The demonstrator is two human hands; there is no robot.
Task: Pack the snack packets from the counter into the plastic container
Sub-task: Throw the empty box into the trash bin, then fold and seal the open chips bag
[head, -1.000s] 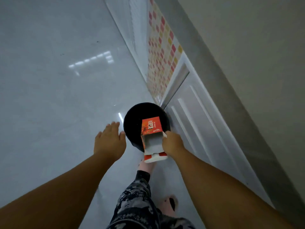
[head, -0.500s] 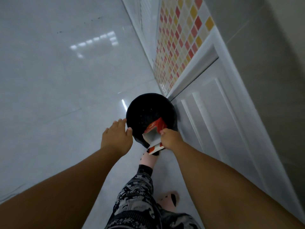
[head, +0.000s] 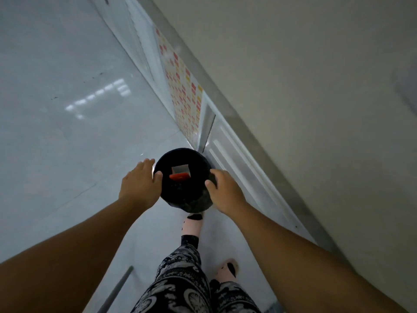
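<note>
2 hands of mine are reaching down to a round black bin standing on the pale glossy floor, just beside a white cabinet door. My left hand is pressing against the bin's left side, thumb hooked over the rim, fingers spread and loosely curved around it. My right hand is gripping the right side of the rim, fingers curled over the edge. So both are grasping the bin and nothing else.

Inside the bin is lying an opened carton: a strip of red-orange printed card is showing along its near edge, with its plain grey inner face turned up toward me. It is resting deep in the dark interior, touching neither hand.

Compared with half a second ago, the carton is no longer pinched in my right hand at the rim; it is now sitting loose inside, and my right hand is now on the bin's edge. My left hand is resting further around the bin than before. My patterned trousers and pink slippers are showing below.
</note>
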